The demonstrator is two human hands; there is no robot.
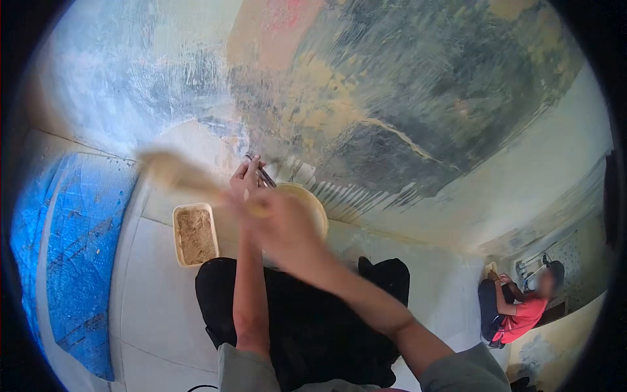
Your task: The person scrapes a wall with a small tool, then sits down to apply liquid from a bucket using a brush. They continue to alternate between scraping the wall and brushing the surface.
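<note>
My right hand is blurred by motion and wrapped round the handle of a brush, whose smeared, tan head points left, above the tray. Just beyond it, near the foot of the painted wall, my left hand grips a thin dark tool. A round, pale yellow bucket stands on the floor, partly hidden by my right hand and forearm. To the left, a rectangular tray holds a brown, crumbly or pasty material.
Blue plastic sheeting lies at the left on the tiled floor. My legs in black trousers are folded below the bucket. At the far right another person in a red top and cap sits on the floor by the wall.
</note>
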